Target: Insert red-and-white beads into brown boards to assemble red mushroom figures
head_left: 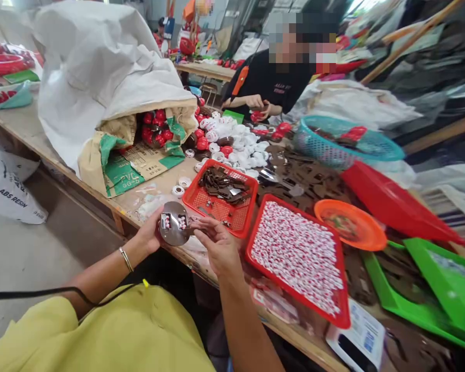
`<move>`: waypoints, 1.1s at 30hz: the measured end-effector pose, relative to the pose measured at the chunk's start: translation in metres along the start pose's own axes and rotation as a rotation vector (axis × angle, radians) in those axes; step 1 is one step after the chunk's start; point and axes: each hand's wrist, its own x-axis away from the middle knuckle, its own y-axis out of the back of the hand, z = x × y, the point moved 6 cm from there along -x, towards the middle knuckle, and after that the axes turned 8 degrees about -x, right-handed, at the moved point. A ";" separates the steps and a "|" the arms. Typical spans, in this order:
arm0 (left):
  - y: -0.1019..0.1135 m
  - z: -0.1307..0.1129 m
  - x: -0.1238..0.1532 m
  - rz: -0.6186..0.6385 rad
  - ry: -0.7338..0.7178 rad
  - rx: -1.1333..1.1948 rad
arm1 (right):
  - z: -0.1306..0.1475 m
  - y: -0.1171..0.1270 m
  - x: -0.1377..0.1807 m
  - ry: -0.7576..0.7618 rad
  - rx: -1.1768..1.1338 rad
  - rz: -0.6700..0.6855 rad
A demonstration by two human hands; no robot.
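My left hand (151, 231) is closed around the left edge of a round, shiny brown plastic shell (175, 235), held over the table's near edge. Two rectangular windows in the shell show small white-and-red pieces inside. At the shell's right side, my right hand (219, 245) pinches what looks like a small brown plastic part (189, 232); its exact shape is partly hidden by the fingers. Just beyond the hands, a red basket (242, 225) holds a pile of flat brown plastic parts (225, 186). White round caps (177, 191) lie left of this basket.
A red tray (251, 248) full of white-and-red pieces stands to the right, near a white scale (358, 336). Farther back are a tipped sack (139, 168), white shells (236, 142), an orange dish (377, 237) and green trays (395, 315). Across the table, a person handles a red part.
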 end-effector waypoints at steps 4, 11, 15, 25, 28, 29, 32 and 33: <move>0.006 0.001 0.006 -0.019 0.039 -0.016 | 0.000 -0.010 0.001 0.034 0.038 0.042; 0.000 0.001 0.015 0.066 0.066 -0.013 | -0.012 -0.009 0.000 -0.019 0.009 -0.002; 0.003 0.004 0.014 0.032 0.051 -0.004 | -0.001 -0.017 0.006 0.140 0.246 0.033; 0.006 0.008 0.012 -0.047 0.020 0.022 | 0.010 -0.035 0.027 0.438 0.644 0.037; 0.004 0.009 0.013 -0.072 0.003 0.038 | 0.008 -0.043 0.037 0.658 0.766 0.038; 0.003 0.010 0.013 -0.074 0.000 0.042 | 0.007 -0.046 0.040 0.722 0.795 0.033; 0.002 0.014 0.014 -0.070 -0.015 0.051 | 0.002 -0.052 0.046 0.852 0.858 0.029; 0.002 0.015 0.015 -0.068 -0.023 0.054 | 0.001 -0.053 0.046 0.868 0.876 0.027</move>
